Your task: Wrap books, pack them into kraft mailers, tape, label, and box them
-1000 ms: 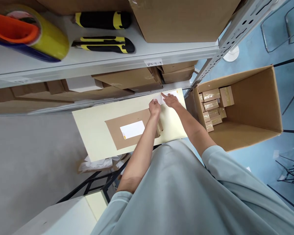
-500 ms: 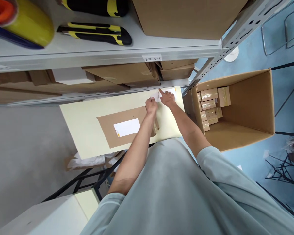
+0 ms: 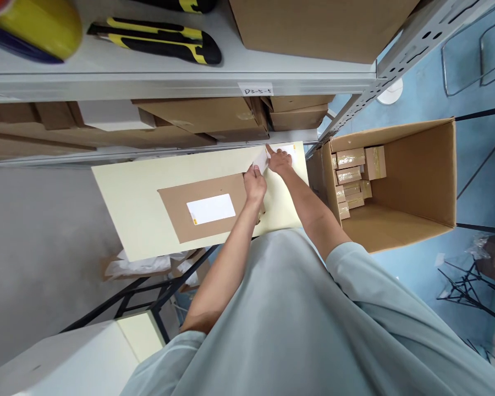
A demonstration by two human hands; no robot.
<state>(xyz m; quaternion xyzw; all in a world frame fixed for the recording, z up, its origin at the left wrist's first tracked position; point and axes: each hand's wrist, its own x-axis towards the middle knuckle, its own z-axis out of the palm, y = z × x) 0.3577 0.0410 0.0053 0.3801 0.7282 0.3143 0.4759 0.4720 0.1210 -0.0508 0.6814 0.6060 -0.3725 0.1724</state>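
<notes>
My left hand pinches the edge of a white paper sheet, which is lifted and tilted. Beside it, my right hand lies with the index finger stretched out, on or against another white paper part with a small orange mark. Whether these are one sheet or two, I cannot tell. Both hands are over the far right end of a cream board table. Flat brown cardboard lies left of my left hand, bearing a white label with an orange corner mark. My left forearm partly covers the cardboard's right end.
A large open carton holding several small taped boxes stands to the right. Along the far side runs a metal shelf with a utility knife and cartons. A black frame stands at lower left.
The white sheet in my left hand is raised and tilted more. My right hand stays almost in place. The whole view has shifted slightly, with shelf and table appearing higher.
</notes>
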